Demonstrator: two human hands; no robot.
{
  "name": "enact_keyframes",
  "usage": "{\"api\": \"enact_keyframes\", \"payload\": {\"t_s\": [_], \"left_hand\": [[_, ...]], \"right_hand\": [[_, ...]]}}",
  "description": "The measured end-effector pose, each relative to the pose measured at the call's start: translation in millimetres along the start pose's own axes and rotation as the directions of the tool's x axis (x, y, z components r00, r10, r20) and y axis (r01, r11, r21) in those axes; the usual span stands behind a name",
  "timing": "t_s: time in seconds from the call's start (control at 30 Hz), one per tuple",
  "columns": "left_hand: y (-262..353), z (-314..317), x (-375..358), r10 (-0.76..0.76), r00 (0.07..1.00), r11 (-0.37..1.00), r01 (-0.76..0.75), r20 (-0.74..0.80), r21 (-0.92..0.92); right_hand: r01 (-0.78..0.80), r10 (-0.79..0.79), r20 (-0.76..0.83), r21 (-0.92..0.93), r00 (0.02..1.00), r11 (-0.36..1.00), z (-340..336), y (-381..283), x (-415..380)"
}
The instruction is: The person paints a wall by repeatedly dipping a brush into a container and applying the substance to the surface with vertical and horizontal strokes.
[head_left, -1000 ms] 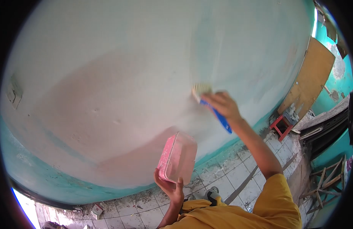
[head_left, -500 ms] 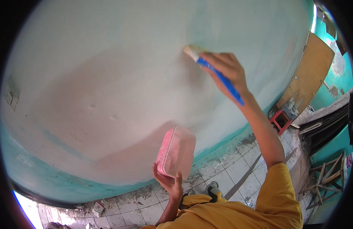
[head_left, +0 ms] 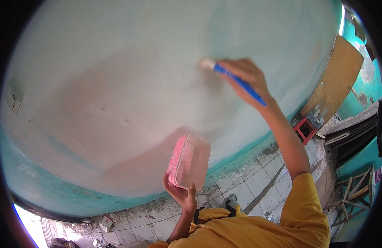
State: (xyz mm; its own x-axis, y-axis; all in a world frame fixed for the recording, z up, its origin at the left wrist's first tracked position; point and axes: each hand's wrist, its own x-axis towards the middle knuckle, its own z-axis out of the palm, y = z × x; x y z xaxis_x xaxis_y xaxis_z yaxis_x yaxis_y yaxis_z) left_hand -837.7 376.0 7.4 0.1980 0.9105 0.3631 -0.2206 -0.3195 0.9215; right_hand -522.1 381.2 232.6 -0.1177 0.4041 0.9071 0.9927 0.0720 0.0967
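My right hand (head_left: pixel 246 78) is closed around the blue handle of a paintbrush (head_left: pixel 242 84), whose pale bristles meet the wall (head_left: pixel 149 95) at upper centre. The wall is whitish over turquoise, with turquoise still showing along its lower edge. Lower down, my left hand (head_left: pixel 182 196) grips the bottom end of a pink plastic container (head_left: pixel 189 161), held tilted in front of the wall. What the container holds cannot be made out clearly.
A red stool (head_left: pixel 305 131) with a grey item on it stands by a leaning wooden board (head_left: pixel 337 74) at right. A wooden frame (head_left: pixel 354 194) is at lower right. A socket box (head_left: pixel 13 98) sits on the left wall. Debris dots the tiled floor (head_left: pixel 242 194).
The brush tip has moved slightly down and right on the wall, and its bristles look blurred. My left hand and the container have shifted a little left.
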Motion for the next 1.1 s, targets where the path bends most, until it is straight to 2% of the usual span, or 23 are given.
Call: {"api": "enact_keyframes", "payload": {"t_s": [0.07, 0.1, 0.2, 0.23, 0.3, 0.33, 0.4, 0.43, 0.47, 0.5, 0.53, 0.57, 0.6, 0.67, 0.8, 0.87, 0.93, 0.97, 1.03, 1.07, 1.1], "left_hand": [[0, -1, 0, -0.014, 1.000, 1.000, 0.014, 0.002, -0.004], [0, 0, -1, -0.012, 1.000, 1.000, 0.012, -0.003, 0.001], [1, 2, 0, -0.001, 1.000, 1.000, 0.001, -0.020, 0.011], [2, 3, -1, 0.008, 1.000, 1.000, -0.008, -0.030, 0.014], [1, 4, -1, 0.011, 0.999, 1.000, -0.010, -0.038, 0.029], [0, 3, -1, 0.012, 0.999, 0.999, -0.010, -0.045, 0.041], [0, 4, -1, 0.004, 0.999, 1.000, -0.003, -0.047, 0.028], [3, 6, -1, -0.002, 0.999, 1.000, 0.003, -0.052, 0.021], [4, 6, -2, -0.004, 0.998, 1.000, 0.006, -0.056, 0.020], [5, 4, -2, -0.020, 0.999, 1.000, 0.019, -0.043, -0.010], [6, 4, -1, -0.030, 0.999, 0.999, 0.029, -0.029, -0.043], [7, 5, 1, -0.027, 0.999, 0.999, 0.026, -0.029, -0.048], [7, 6, 1, -0.018, 0.999, 1.000, 0.018, -0.038, -0.018], [10, 7, 1, -0.015, 0.999, 1.000, 0.016, -0.045, 0.015], [9, 6, 1, -0.022, 0.999, 1.000, 0.021, -0.046, -0.024], [8, 7, 0, -0.020, 0.999, 0.999, 0.018, -0.047, -0.048], [9, 9, 1, -0.022, 0.998, 0.997, 0.018, -0.051, -0.073], [8, 9, 2, -0.022, 0.998, 0.997, 0.019, -0.051, -0.070], [3, 7, 2, 0.015, 0.999, 0.999, -0.018, -0.050, -0.049], [2, 7, 2, 0.007, 0.998, 0.999, -0.009, -0.060, -0.044], [2, 8, 3, 0.034, 0.998, 0.999, -0.035, -0.060, -0.025]], "right_hand": [[0.022, -0.032, -0.128, -0.084, 0.991, 0.996, -2, -6, 20], [0.019, -0.029, -0.127, -0.083, 0.991, 0.996, 2, -9, 12], [0.011, -0.004, 0.076, -0.091, 0.997, 0.996, 26, -21, -54], [-0.030, 0.027, 0.164, 0.018, 0.986, 0.999, 40, -20, -91], [-0.075, 0.050, 0.383, 0.051, 0.922, 0.996, 54, -24, -154], [-0.075, 0.051, 0.383, 0.049, 0.922, 0.996, 58, -26, -169], [-0.186, 0.102, 0.438, 0.152, 0.893, 0.971, 59, -24, -181], [-0.193, 0.092, 0.441, 0.189, 0.893, 0.963, 51, -16, -164], [-0.226, 0.105, 0.383, 0.284, 0.918, 0.932, 47, -9, -145], [-0.155, 0.072, 0.381, 0.193, 0.922, 0.969, 36, -3, -112], [-0.180, 0.098, 0.280, 0.285, 0.955, 0.941, 35, 9, -89], [-0.151, 0.098, 0.241, 0.212, 0.966, 0.965, 26, 12, -56], [-0.089, 0.072, 0.137, 0.120, 0.988, 0.989, 8, 3, -23], [-0.066, 0.069, -0.027, 0.086, 0.997, 0.994, -6, -6, 16], [-0.059, 0.060, -0.099, 0.006, 0.993, 0.998, 15, -18, -18], [-0.106, 0.107, 0.100, -0.012, 0.989, 0.994, 33, -27, -73], [-0.197, 0.162, 0.280, 0.101, 0.946, 0.975, 43, -34, -127], [-0.199, 0.164, 0.280, 0.103, 0.946, 0.975, 48, -40, -147], [-0.468, 0.379, 0.304, 0.315, 0.874, 0.826, 53, -55, -179], [-0.471, 0.376, 0.316, 0.321, 0.871, 0.822, 50, -63, -183], [-0.649, 0.572, 0.313, 0.443, 0.758, 0.618, 47, -71, -187]]}}
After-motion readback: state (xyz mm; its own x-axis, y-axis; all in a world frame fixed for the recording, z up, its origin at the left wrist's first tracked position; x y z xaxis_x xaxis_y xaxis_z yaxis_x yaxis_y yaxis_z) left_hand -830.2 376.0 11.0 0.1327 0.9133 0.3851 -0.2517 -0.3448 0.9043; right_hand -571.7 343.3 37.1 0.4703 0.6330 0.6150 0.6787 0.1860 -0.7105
